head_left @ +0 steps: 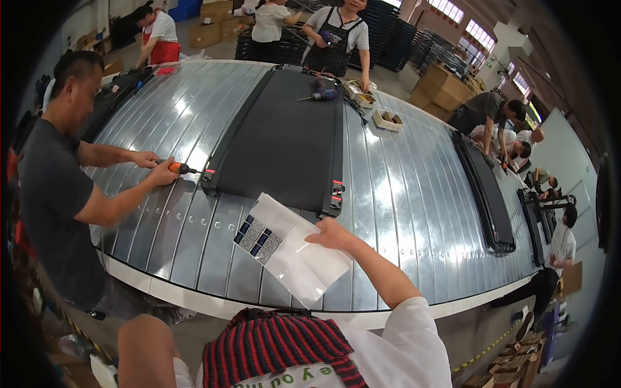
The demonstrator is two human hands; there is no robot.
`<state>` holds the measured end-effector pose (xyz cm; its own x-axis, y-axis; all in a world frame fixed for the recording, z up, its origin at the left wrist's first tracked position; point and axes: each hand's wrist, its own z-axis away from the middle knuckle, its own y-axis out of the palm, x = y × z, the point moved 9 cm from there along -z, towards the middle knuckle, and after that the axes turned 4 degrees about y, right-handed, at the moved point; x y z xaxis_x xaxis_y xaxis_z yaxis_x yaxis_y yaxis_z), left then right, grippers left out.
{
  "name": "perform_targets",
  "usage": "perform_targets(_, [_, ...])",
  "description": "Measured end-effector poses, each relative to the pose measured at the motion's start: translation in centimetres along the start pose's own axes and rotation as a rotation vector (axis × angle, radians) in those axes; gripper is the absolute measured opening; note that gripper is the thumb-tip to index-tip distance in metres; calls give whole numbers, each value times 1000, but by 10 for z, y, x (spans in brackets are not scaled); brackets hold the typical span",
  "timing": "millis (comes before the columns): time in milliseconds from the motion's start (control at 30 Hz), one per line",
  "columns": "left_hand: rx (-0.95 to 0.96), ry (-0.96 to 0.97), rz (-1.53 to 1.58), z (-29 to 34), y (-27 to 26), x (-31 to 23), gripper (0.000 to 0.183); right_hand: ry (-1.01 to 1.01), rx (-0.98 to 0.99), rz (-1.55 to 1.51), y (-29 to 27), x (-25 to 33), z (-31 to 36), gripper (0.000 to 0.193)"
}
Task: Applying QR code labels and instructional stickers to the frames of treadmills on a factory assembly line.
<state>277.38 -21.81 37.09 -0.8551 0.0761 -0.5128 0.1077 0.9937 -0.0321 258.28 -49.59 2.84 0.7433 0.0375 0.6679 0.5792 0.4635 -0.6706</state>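
Observation:
My right hand (pixel 332 234) pinches the upper right edge of a white, glossy sheet of labels (pixel 301 255). Several dark blue and grey printed stickers cover the sheet's left part; the rest of it is plain. It is held tilted above the near edge of the metal-slatted table (pixel 226 278). Just beyond my fingers lies a long black treadmill-like deck (pixel 281 132), with black end caps (pixel 332 197) bearing small red marks. Of my left arm only a bare bent part (pixel 145 349) shows at the lower left; the left hand is out of the picture.
At the left a co-worker holds an orange power screwdriver (pixel 178 168) to the deck's corner. A blue drill (pixel 320 95) rests on the deck's far end, beside parts trays (pixel 388 120). Another black deck (pixel 485 194) lies at the right, near more co-workers. Cardboard boxes (pixel 446 87) stand behind.

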Motion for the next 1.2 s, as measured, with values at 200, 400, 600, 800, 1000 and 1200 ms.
perform_targets(200, [248, -232, -412, 37, 21, 39, 19, -150, 20, 185, 10, 31, -2, 30])
perform_targets(400, [60, -817, -1555, 115, -110, 81, 34, -189, 69, 413, 21, 99, 21, 23])
perform_targets(600, [-284, -1630, -1352, 273, -211, 120, 41, -508, 36, 974, 50, 180, 25, 12])
perform_targets(800, [-1310, -1132, -860, 330, -241, 34, 30, -895, -926, 592, -81, 255, 97, 36])
perform_targets(1000, [-1540, -823, -564, 351, -231, 23, 36, -272, -256, -411, -27, 116, 5, 51])
perform_targets(1200, [-1556, -727, -539, 354, -233, 26, 36, -204, -74, -830, 37, 129, -24, 28])
